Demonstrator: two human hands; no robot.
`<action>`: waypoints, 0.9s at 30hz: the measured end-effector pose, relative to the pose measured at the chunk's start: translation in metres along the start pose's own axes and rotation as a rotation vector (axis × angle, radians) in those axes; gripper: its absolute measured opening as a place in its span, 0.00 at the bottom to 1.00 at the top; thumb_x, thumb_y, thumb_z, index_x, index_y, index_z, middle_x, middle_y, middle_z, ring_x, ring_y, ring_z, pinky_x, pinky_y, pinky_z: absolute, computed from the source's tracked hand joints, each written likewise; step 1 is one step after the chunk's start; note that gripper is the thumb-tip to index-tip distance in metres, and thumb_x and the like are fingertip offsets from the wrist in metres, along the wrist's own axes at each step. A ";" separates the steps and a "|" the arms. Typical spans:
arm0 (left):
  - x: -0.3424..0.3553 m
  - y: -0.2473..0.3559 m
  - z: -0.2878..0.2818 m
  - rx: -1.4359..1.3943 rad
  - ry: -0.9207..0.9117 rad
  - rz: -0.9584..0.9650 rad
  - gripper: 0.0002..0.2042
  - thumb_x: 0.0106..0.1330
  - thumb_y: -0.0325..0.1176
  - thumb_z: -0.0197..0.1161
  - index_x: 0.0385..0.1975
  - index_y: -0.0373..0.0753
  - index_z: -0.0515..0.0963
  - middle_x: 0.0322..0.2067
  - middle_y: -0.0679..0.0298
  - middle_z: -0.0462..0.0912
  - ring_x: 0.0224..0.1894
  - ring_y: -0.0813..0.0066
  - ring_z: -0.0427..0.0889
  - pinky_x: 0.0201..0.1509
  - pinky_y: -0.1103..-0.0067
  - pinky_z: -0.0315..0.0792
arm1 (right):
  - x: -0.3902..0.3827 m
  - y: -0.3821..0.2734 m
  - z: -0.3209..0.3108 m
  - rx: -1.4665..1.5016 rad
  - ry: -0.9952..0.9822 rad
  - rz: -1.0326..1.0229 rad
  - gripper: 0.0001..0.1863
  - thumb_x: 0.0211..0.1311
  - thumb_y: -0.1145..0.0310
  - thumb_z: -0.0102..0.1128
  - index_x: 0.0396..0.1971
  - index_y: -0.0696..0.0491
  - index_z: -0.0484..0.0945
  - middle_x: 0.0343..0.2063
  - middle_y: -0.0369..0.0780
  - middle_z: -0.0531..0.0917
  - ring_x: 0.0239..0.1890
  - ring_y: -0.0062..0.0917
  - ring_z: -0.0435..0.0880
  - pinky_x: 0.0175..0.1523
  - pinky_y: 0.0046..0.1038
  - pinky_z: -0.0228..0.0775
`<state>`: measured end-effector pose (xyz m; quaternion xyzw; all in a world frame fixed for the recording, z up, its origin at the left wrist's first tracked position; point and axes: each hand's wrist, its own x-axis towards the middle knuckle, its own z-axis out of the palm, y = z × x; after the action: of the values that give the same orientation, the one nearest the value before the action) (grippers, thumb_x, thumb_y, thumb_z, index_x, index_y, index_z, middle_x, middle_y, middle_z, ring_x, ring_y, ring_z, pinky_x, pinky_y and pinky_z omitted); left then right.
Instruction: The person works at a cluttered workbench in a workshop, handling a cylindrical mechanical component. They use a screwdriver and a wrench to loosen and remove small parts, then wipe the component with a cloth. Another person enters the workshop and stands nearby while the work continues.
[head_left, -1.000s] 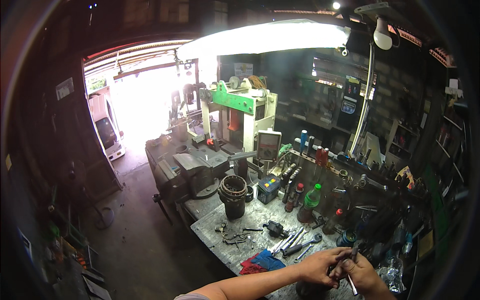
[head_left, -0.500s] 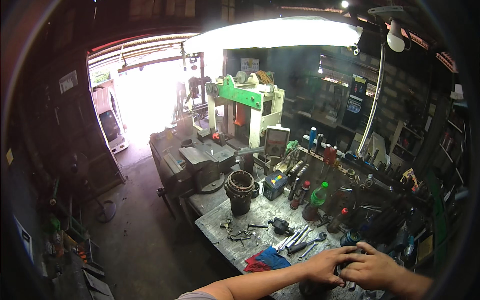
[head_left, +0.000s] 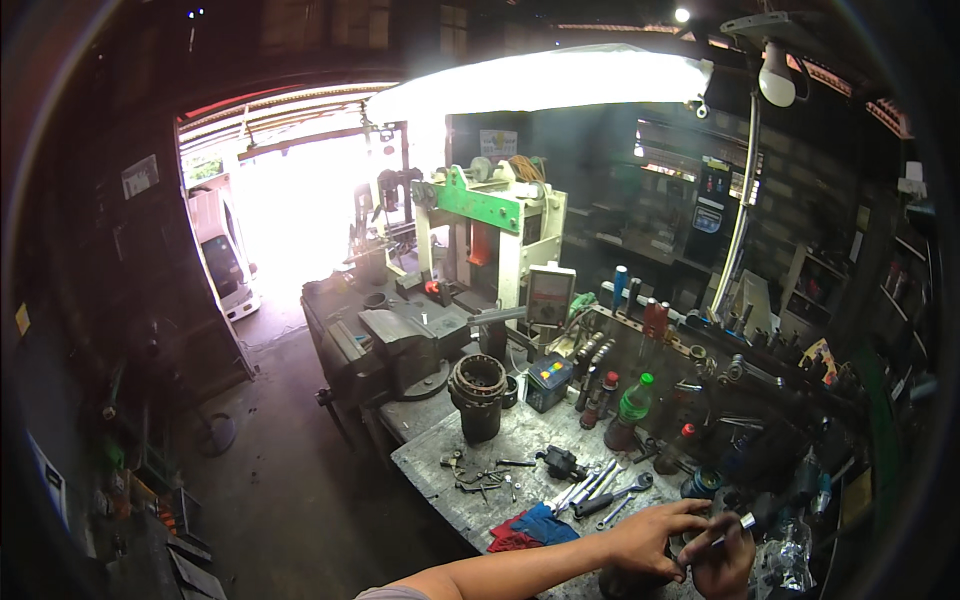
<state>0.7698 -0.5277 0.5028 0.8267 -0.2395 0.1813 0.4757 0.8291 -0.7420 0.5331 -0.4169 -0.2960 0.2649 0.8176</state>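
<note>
My left hand (head_left: 652,535) reaches in low at the right of the bench. Its fingers and thumb curve apart, and I see nothing held between them. Close beside it, my right hand (head_left: 724,562) is raised with fingers bent round a slim piece with a shiny metal end (head_left: 747,521); its kind is unclear. Below my left hand sits a dark round part (head_left: 628,582), mostly hidden by the hand and arm. Just left of the hands lie a ratchet wrench (head_left: 622,493), several spanners (head_left: 590,484), and a blue rag (head_left: 545,524) over a red rag (head_left: 510,534).
A dark toothed cylindrical housing (head_left: 478,400) stands upright on the metal bench (head_left: 430,455), near small bolts and fittings (head_left: 485,475). Behind are a bench vise (head_left: 400,345), a battery-like box (head_left: 550,380), a green-capped bottle (head_left: 632,400) and a tool rack (head_left: 650,318). A green-beamed press (head_left: 480,200) rises beyond.
My right hand has turned upward and drawn slightly back from my left, bringing the shiny metal end into sight. My left hand stays nearly in place.
</note>
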 end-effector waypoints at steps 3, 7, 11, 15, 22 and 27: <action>0.001 0.005 0.000 -0.074 0.015 -0.009 0.48 0.48 0.51 0.85 0.73 0.40 0.76 0.80 0.46 0.66 0.77 0.42 0.73 0.77 0.58 0.73 | 0.021 -0.010 -0.009 0.073 -0.217 0.270 0.23 0.90 0.51 0.46 0.49 0.59 0.77 0.15 0.45 0.78 0.13 0.39 0.79 0.27 0.42 0.78; -0.001 0.006 -0.001 -0.068 0.012 -0.037 0.52 0.48 0.56 0.85 0.75 0.39 0.74 0.79 0.46 0.67 0.77 0.42 0.71 0.77 0.58 0.71 | 0.040 -0.051 0.023 -0.111 -0.212 0.643 0.11 0.84 0.60 0.56 0.50 0.51 0.81 0.31 0.44 0.87 0.42 0.40 0.90 0.58 0.43 0.83; -0.002 0.001 0.000 -0.035 0.010 -0.063 0.57 0.45 0.65 0.84 0.75 0.37 0.73 0.80 0.45 0.66 0.79 0.40 0.69 0.80 0.56 0.68 | 0.060 -0.104 0.083 -1.517 -0.582 0.389 0.20 0.82 0.55 0.59 0.57 0.57 0.83 0.41 0.54 0.90 0.45 0.49 0.92 0.56 0.47 0.82; 0.000 -0.003 0.001 0.010 -0.023 -0.039 0.55 0.46 0.61 0.85 0.75 0.38 0.73 0.79 0.46 0.66 0.78 0.40 0.70 0.80 0.56 0.68 | 0.075 -0.125 0.130 -2.040 -0.889 0.800 0.23 0.82 0.51 0.56 0.57 0.54 0.85 0.47 0.52 0.91 0.53 0.53 0.90 0.59 0.51 0.81; 0.000 0.000 0.001 -0.096 0.027 -0.005 0.49 0.48 0.57 0.85 0.71 0.41 0.78 0.77 0.46 0.69 0.75 0.40 0.73 0.77 0.56 0.71 | 0.052 -0.118 0.081 -1.988 -1.186 -0.773 0.12 0.62 0.54 0.75 0.42 0.40 0.88 0.61 0.40 0.86 0.74 0.39 0.76 0.82 0.52 0.61; -0.001 -0.001 0.000 -0.022 0.009 -0.001 0.49 0.47 0.57 0.85 0.71 0.42 0.78 0.79 0.46 0.66 0.76 0.41 0.73 0.76 0.55 0.72 | -0.015 -0.033 0.061 -1.238 -0.081 -0.461 0.22 0.75 0.51 0.68 0.53 0.55 0.83 0.62 0.60 0.81 0.66 0.54 0.81 0.70 0.57 0.74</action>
<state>0.7701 -0.5270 0.5018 0.8206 -0.2391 0.1823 0.4859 0.7816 -0.7368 0.5857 -0.7254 -0.5059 -0.1203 0.4510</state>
